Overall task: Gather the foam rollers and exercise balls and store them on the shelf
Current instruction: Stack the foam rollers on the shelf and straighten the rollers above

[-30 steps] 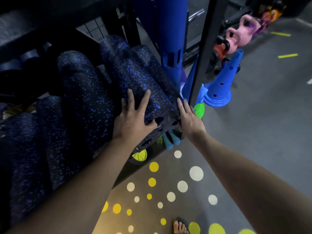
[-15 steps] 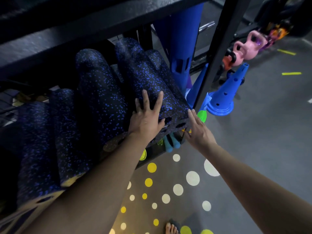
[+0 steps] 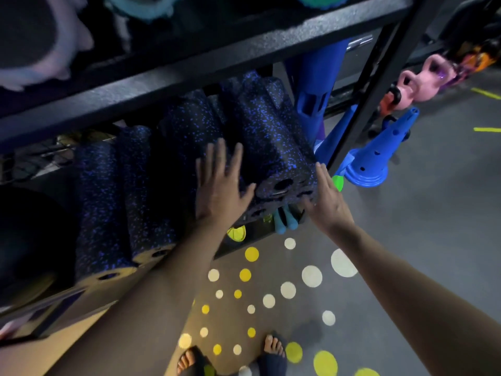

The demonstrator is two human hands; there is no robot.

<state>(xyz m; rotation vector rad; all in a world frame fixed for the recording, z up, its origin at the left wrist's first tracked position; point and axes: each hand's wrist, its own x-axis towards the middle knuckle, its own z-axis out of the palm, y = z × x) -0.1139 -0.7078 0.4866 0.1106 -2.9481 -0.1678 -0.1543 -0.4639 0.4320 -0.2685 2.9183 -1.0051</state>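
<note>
Several black foam rollers with blue speckles lie side by side on a black metal shelf (image 3: 189,63), their ends facing me. The rightmost roller (image 3: 271,142) sits on top of the stack near the shelf's upright post. My left hand (image 3: 219,185) lies flat, fingers spread, on the left side of that roller's near end. My right hand (image 3: 325,199) presses flat against its right side. Neither hand wraps around it. More rollers (image 3: 108,199) lie further left. No exercise ball can be told for sure.
A black upright post (image 3: 366,104) stands just right of the rollers. Blue cones (image 3: 376,156) and pink kettlebells (image 3: 417,85) sit on the grey floor at right. Teal items (image 3: 284,221) and a yellow-green disc (image 3: 235,233) lie under the shelf. Coloured dots mark the floor by my feet.
The view has tilted up, showing the upper shelf board. Both hands stay flat against the rightmost roller's near end, which sits slightly deeper in the shelf.
</note>
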